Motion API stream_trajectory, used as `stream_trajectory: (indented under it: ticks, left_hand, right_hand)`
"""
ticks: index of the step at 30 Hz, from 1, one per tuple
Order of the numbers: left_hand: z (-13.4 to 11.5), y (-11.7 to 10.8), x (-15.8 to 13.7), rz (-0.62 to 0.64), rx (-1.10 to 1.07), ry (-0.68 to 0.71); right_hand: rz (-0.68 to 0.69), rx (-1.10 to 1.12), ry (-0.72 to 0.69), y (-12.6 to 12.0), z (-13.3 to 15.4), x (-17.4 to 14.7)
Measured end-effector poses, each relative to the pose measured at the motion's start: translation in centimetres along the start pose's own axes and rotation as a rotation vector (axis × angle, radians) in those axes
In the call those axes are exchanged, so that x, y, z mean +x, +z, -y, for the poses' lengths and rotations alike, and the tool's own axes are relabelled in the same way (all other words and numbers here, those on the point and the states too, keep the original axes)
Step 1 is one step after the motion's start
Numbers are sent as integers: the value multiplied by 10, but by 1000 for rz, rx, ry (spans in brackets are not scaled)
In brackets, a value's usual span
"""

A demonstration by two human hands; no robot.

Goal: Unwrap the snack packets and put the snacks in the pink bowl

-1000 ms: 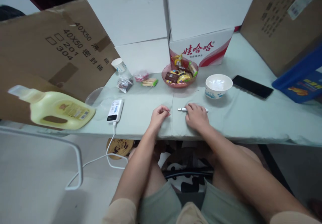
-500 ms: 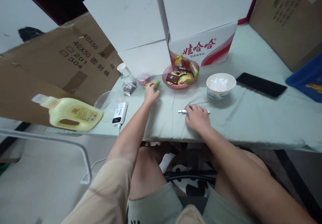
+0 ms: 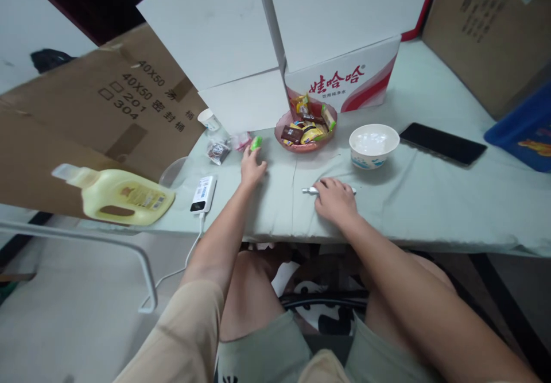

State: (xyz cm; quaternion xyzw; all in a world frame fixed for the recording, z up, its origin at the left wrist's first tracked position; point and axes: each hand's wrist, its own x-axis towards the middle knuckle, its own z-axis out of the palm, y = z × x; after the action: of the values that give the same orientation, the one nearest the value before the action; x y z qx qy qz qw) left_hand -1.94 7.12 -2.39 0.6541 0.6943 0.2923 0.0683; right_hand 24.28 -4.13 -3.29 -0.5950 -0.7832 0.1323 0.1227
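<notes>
My left hand (image 3: 253,167) is closed on a small green-wrapped snack (image 3: 256,142) at the back of the table, its fingers pinching the wrapper from the near side. Just left of it lie a pink-and-clear packet (image 3: 241,141) and a clear packet with dark contents (image 3: 218,152). My right hand (image 3: 336,200) is curled over a thin white pen-like stick (image 3: 307,190) that lies on the cloth. Both ends of the stick stick out from under the fingers, and its middle is hidden. A pink glass bowl (image 3: 282,136) of wrapped snacks stands between and beyond the hands.
A white paper bowl (image 3: 373,156) stands right of the pink one, with a black phone or tablet (image 3: 443,143) beside it. At left are a white power bank (image 3: 204,193) with a cable, a yellow bottle (image 3: 129,196) and a paper cup (image 3: 209,120). White boxes (image 3: 336,78) back the table.
The green-wrapped snack has turned under my left hand, its green end now pointing up and away. My left hand has shifted slightly down and left. My right hand stays on the stick.
</notes>
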Motion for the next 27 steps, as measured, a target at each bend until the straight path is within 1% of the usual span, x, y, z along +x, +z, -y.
stream_trajectory:
  ticks: [3, 4, 5, 6, 8, 11, 13, 14, 16, 20, 22, 23, 25, 27]
  left_hand:
    - [-15, -26, -24, -223, -218, -29]
    - [-21, -33, -33, -270, -317, -55]
    - [-26, -38, -44, -287, -423, -79]
    - [-31, -42, -56, -278, -528, -99]
    - [-38, -41, -81, -205, -728, -141]
    - [-42, -27, -114, -76, -936, -280]
    - [-41, -16, -127, -21, -1019, -349]
    - [-39, -12, -131, -3, -1049, -357]
    - [-36, -7, -134, 33, -1096, -321]
    - [-28, -4, -133, 148, -1130, -244]
    - [-26, -1, -133, 218, -1119, -237]
    - [-26, 2, -133, 242, -1112, -230]
    - [-27, 9, -133, 252, -1089, -209]
    - [-30, 16, -134, 228, -1059, -175]
  right_hand:
    - [9, -8, -3, -1, 0, -1]
    - [10, -12, -5, -1, -1, -1]
    - [9, -15, -7, -1, -1, -1]
    - [7, -18, -8, -1, -2, -1]
    - [2, -19, -8, -1, -3, -1]
    - [1, -13, -3, -1, -5, -1]
    - [7, -14, -2, 0, -6, -1]
    - [8, -15, 1, 0, -7, -1]
    - [7, -16, 10, -1, -7, -1]
    - [-46, 33, 24, -4, -9, 2]
    - [-102, 125, 35, -4, -9, 5]
    - [-123, 211, 46, -4, -9, 6]
    - [-106, 484, 76, -1, -5, 9]
    - [-28, 823, 111, 3, 1, 10]
